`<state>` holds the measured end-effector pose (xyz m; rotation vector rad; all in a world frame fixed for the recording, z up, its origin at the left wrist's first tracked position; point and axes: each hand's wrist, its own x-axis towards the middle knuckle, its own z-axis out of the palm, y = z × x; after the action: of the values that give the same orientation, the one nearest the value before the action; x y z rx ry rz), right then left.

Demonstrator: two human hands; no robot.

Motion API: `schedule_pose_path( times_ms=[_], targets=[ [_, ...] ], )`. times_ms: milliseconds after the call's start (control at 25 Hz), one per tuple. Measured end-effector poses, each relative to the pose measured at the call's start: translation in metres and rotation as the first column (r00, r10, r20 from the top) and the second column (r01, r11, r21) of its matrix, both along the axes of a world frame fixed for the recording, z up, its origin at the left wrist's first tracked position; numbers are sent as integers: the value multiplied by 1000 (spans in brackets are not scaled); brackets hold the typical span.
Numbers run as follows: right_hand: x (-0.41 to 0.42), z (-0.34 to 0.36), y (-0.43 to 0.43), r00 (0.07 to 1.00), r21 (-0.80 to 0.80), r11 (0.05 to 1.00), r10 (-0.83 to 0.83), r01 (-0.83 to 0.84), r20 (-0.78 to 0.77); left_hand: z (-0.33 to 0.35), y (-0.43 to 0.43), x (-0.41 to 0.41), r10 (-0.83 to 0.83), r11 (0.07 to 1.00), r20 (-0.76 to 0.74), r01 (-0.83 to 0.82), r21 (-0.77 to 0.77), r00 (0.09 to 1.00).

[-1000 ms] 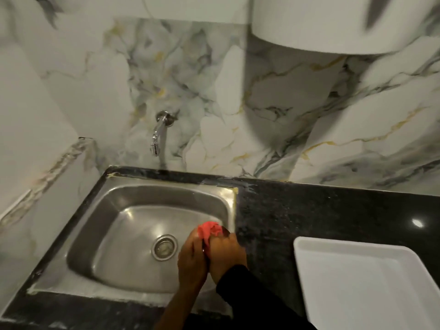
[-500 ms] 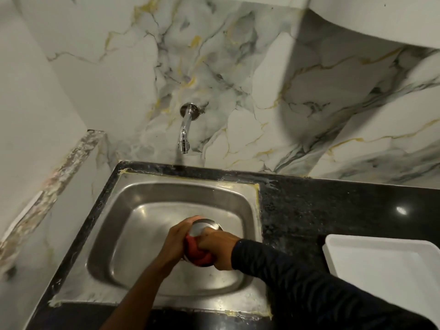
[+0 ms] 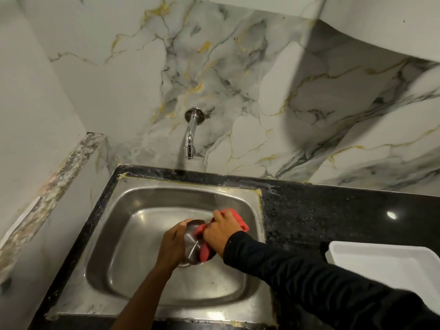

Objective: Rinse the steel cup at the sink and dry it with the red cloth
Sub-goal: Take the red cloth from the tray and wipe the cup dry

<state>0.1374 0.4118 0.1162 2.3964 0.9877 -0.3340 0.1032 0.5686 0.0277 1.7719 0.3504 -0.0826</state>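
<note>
Over the steel sink [image 3: 142, 282] I hold a steel cup [image 3: 191, 246] tilted on its side. My left hand [image 3: 172, 244] wraps around the cup's left side. My right hand [image 3: 220, 231] grips the red cloth [image 3: 234, 216] and presses it against the cup's right side and mouth. Cloth folds show above and below my right fingers. Most of the cup is hidden by both hands. No water runs from the chrome tap [image 3: 190, 139] on the marble wall behind the sink.
A black granite counter [image 3: 321, 210] surrounds the sink. A white rectangular tray [image 3: 385, 270] lies on it at the right. A marble ledge [image 3: 47, 194] rises at the left. A white curved fixture [image 3: 392, 25] hangs above at the upper right.
The cloth has shifted from under the cup to over its mouth and right side. My right hand has moved up and right on the cup. The view has swung left and down.
</note>
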Motion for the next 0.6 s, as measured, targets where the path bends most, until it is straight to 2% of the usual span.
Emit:
schedule_pose_path(
  times_ms=[40,120,200,280,360,480,600],
  targets=[
    [6,0,-2,996,189,978,-91,87,12,-1,4,1,62,998,0,-62,10,998],
    [11,-1,-7,973,489,843,-221,222,-60,-2,9,2,137,988,26,-138,72,990],
    [0,-3,-1,970,621,749,-227,230,-85,-2,9,1,239,971,12,-239,-24,971],
    [-18,-16,14,975,580,783,-164,223,-153,-2,5,0,272,957,-38,-274,-97,962],
    [-24,-32,25,974,427,885,-110,186,-196,-5,3,-3,221,972,-27,-222,-73,975],
    [-24,-46,30,989,251,961,-94,121,-118,-8,1,-8,88,988,34,-92,128,996],
    [-24,-51,35,965,153,955,-241,255,-108,-11,-8,-10,125,955,123,-153,255,985]
  ],
)
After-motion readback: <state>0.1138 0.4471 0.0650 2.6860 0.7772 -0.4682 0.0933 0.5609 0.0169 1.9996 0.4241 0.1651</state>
